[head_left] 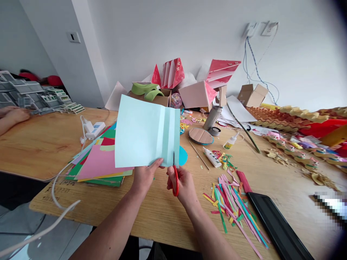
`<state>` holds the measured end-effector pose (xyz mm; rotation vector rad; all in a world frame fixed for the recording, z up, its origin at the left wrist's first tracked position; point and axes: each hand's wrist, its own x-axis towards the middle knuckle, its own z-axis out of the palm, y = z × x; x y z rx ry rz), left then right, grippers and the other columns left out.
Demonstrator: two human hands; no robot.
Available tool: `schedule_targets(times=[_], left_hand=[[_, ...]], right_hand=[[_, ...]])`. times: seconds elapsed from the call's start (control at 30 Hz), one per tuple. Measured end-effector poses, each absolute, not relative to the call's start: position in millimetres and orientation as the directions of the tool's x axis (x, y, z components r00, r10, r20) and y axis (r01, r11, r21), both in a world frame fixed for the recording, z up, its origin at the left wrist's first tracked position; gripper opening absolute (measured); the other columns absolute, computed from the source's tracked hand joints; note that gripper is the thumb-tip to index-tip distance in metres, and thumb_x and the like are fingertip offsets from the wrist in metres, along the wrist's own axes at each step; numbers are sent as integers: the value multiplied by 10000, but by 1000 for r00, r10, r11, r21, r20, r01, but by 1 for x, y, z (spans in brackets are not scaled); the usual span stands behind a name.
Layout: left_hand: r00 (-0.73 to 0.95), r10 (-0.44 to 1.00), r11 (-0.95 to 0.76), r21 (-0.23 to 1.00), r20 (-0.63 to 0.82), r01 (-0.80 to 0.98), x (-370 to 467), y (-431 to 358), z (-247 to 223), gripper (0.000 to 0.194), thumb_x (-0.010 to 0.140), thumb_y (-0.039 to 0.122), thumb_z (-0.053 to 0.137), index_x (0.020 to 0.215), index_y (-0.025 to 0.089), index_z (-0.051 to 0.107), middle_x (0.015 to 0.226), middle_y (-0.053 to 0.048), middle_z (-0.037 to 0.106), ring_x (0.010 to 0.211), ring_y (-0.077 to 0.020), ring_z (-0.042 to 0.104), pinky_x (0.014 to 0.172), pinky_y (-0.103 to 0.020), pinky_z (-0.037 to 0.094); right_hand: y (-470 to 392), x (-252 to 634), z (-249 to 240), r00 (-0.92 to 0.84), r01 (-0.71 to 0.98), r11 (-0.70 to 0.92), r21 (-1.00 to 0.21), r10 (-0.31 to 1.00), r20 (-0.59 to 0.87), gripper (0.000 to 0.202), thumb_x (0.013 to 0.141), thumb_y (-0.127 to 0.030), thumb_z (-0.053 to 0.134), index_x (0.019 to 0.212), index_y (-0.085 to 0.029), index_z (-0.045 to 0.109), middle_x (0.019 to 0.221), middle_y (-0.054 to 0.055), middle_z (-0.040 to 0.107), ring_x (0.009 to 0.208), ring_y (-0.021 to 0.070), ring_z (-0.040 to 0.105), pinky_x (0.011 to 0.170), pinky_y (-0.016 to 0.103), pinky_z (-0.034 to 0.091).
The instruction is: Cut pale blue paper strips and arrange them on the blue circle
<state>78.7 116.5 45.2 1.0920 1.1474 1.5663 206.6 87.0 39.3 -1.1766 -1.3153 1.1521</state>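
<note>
A pale blue sheet of paper (139, 133) with several upright creases near its right side is held up over the table. My left hand (146, 176) grips its lower edge, thumb in front and fingers behind. In my right hand (184, 182) is a pair of red-handled scissors (176, 180), with the blades pointing up at the sheet's lower right part, beside the creases. A bright blue paper piece (183, 155) lies behind the sheet, partly hidden by it.
Coloured paper (94, 162) is stacked at left, near a white power strip (95, 130). Cut paper strips (238, 209) and a black tablet (276, 224) lie at right. Behind are a glue bottle (212, 157), a cardboard disc (200, 135) and a grey tin (213, 117). Another person's hand (17, 115) rests far left.
</note>
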Motion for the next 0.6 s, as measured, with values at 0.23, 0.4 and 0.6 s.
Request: schedule_targets(times=[0.23, 0.4, 0.6], left_hand=[[-228, 958, -194, 979, 173, -70, 78, 117, 44, 216, 710, 364, 757, 639, 166, 709, 634, -42, 728, 730, -225, 704, 820, -346, 536], [-241, 954, -200, 977, 178, -69, 79, 116, 45, 209, 702, 356, 761, 601, 182, 704, 638, -48, 730, 754, -242, 707, 833, -366, 537], [-236, 956, -197, 977, 172, -85, 79, 115, 47, 200, 705, 341, 757, 603, 179, 703, 642, -55, 732, 772, -250, 711, 847, -370, 536]], right_hand=[[88, 204, 46, 8, 62, 54, -997, 998, 55, 551, 748, -725, 588, 704, -179, 532, 442, -44, 499, 354, 88, 468, 344, 182, 363], [87, 203, 50, 13, 62, 37, -997, 999, 37, 573, 725, -755, 578, 691, -185, 526, 418, -44, 496, 340, 90, 461, 334, 186, 362], [87, 203, 48, 18, 49, 23, -999, 1000, 24, 583, 715, -763, 579, 695, -183, 522, 413, -50, 488, 331, 88, 456, 325, 184, 351]])
